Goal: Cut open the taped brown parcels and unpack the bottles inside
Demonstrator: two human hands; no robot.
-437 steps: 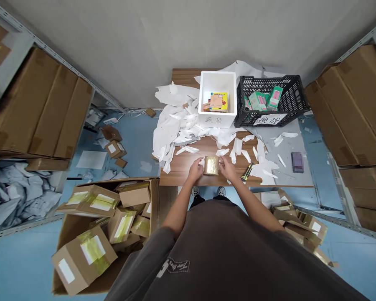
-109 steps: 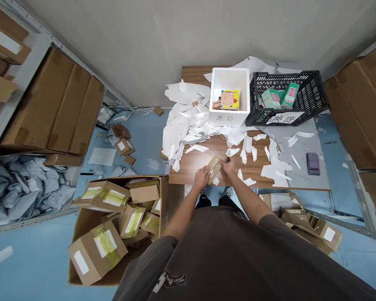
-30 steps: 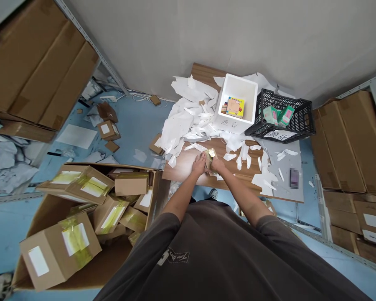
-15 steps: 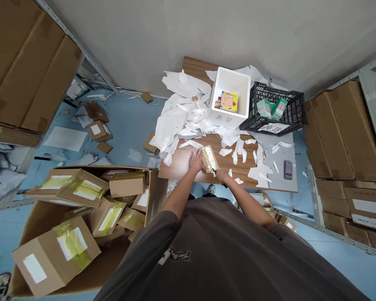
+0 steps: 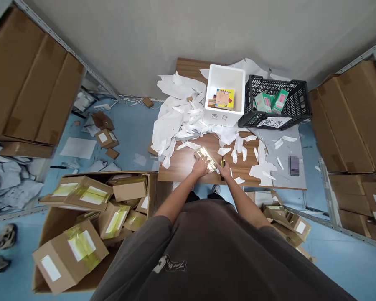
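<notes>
A small cardboard box (image 5: 203, 152) wrapped in shiny tape lies at a slant near the table's front edge. My left hand (image 5: 200, 167) grips its near left side, fingers bent over the top. In my right hand (image 5: 225, 171), just right of the box, is a box cutter (image 5: 223, 160) with a yellow and black body, pointing away from me. The right fingers are closed round its handle and also come close to the box's right corner; whether they touch it is unclear. Torn white paper strips (image 5: 224, 151) lie around both hands.
Behind stand a white foam box (image 5: 209, 98) and a black crate (image 5: 296, 98), both holding small boxes. Torn paper (image 5: 167, 129) heaps at left. A large carton (image 5: 152, 192) of taped parcels is left of me. A person's shoes (image 5: 6, 236) show at far left.
My left hand has moved from beside the box onto it. My right hand has shifted slightly right and the box cutter now points upward, off the box. The camera view has turned a little.
</notes>
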